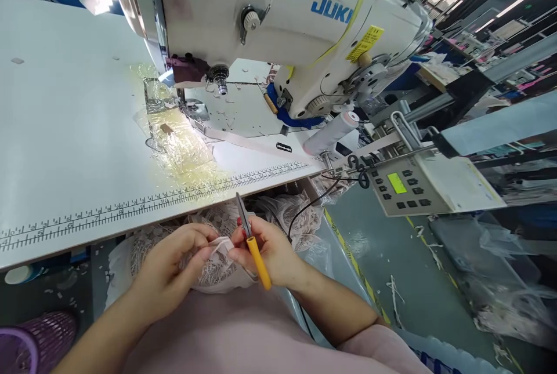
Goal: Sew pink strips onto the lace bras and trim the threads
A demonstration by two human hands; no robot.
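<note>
My left hand (pixel 176 267) pinches the pale edge of a piece of lace fabric (pixel 221 272) between thumb and fingertips, low in front of the table edge. Close beside it, my right hand (pixel 272 252) grips thread snips (pixel 259 261) with a yellow handle, their dark pointed blades aimed up towards the table. Its thumb and a finger also touch the same pale edge. The rest of the fabric hangs over my lap, partly covered by the hands. Red shows at my right fingertips; I cannot make out what it is.
A white sewing machine (pixel 270 8) stands on the white table (pixel 87 130), which has a ruler strip along its front. A razor blade (pixel 284 147) and a thread cone (pixel 333 132) lie right of the needle. A control box (pixel 402 185) juts out at right. A purple basket (pixel 41 339) stands lower left.
</note>
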